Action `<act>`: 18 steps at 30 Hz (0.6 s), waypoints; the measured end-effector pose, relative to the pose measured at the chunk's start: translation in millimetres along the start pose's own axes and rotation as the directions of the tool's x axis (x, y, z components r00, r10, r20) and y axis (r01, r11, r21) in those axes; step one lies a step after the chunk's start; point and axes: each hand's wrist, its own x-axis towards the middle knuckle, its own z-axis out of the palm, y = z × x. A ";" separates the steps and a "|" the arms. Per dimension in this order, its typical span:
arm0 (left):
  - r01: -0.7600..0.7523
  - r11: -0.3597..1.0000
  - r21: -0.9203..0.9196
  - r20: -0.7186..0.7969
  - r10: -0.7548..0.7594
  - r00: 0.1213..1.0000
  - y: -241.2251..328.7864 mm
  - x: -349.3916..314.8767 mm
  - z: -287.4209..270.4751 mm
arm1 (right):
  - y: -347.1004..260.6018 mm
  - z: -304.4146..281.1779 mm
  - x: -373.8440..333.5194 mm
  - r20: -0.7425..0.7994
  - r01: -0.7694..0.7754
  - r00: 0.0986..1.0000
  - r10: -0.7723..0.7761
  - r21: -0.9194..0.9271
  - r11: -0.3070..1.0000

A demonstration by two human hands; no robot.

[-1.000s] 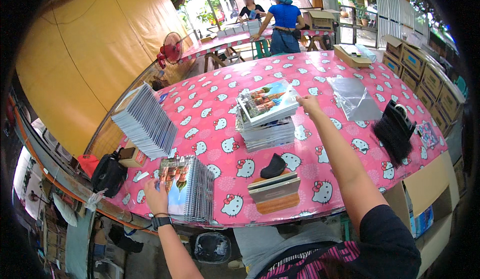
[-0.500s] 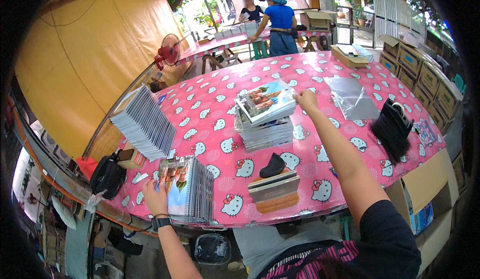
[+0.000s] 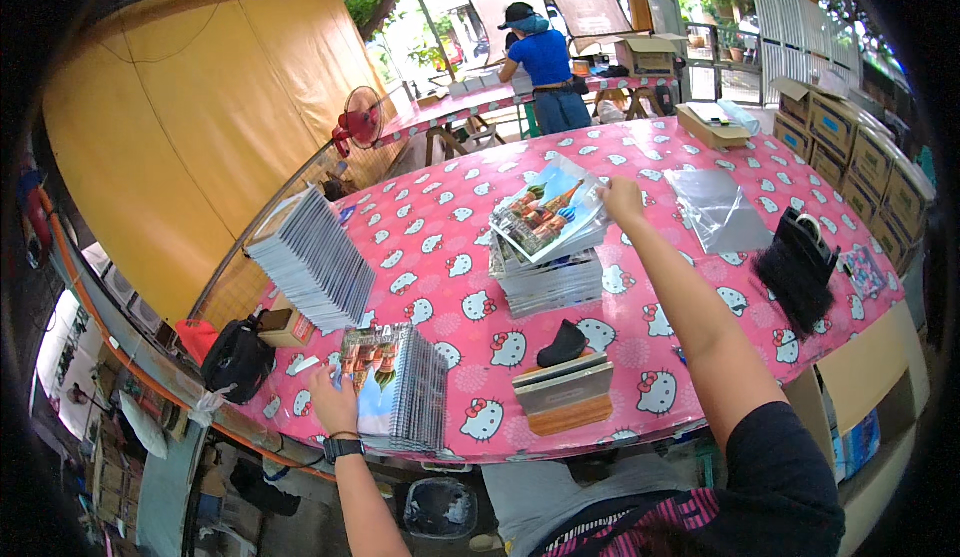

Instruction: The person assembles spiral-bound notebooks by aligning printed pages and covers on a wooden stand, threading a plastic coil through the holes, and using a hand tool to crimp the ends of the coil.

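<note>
My right hand (image 3: 622, 203) pinches the right corner of a booklet (image 3: 552, 209) with a colourful domed building on its cover. That booklet lies tilted across the top of a stack of booklets (image 3: 548, 285) near the table's middle. Lower left, my left hand (image 3: 332, 399), with a dark watch at the wrist, rests its fingers at the left edge of a stack of spiral-bound notebooks (image 3: 422, 389). Their top cover bears a similar picture, and the wire spines face right. Behind it leans a taller stack of spiral-bound notebooks (image 3: 315, 262).
The pink patterned table (image 3: 480, 407) carries a small block with a black piece (image 3: 563, 342), clear plastic sheets (image 3: 715, 212), a black brush (image 3: 797, 272) and a black pouch (image 3: 238, 359). Cartons (image 3: 850, 157) stand right. A person in blue (image 3: 545, 62) works at a far table.
The booklet in my right hand has turned and tilted over its stack. My left hand stays by the notebooks. The whole view has shifted slightly, and the person in blue now leans forward.
</note>
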 end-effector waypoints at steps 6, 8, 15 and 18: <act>0.031 0.999 0.019 0.032 -0.032 0.999 4.0 -0.1 -1.7 | 3.1 5.3 13.8 0.164 -0.190 0.973 0.162 0.171 0.967; 0.000 0.999 0.041 0.055 -0.002 0.999 6.5 0.9 -4.6 | -0.7 5.6 10.1 0.120 -0.232 0.973 0.199 0.421 0.877; -0.244 0.945 0.217 -0.174 0.284 0.943 61.8 -4.7 -36.8 | -61.2 -54.3 -35.9 -0.236 0.330 0.944 -0.233 0.593 0.734; -0.260 0.922 -0.288 -0.166 0.219 0.961 139.1 -41.9 -49.7 | -90.3 -94.5 -73.7 -0.426 0.651 0.759 -0.492 0.505 0.567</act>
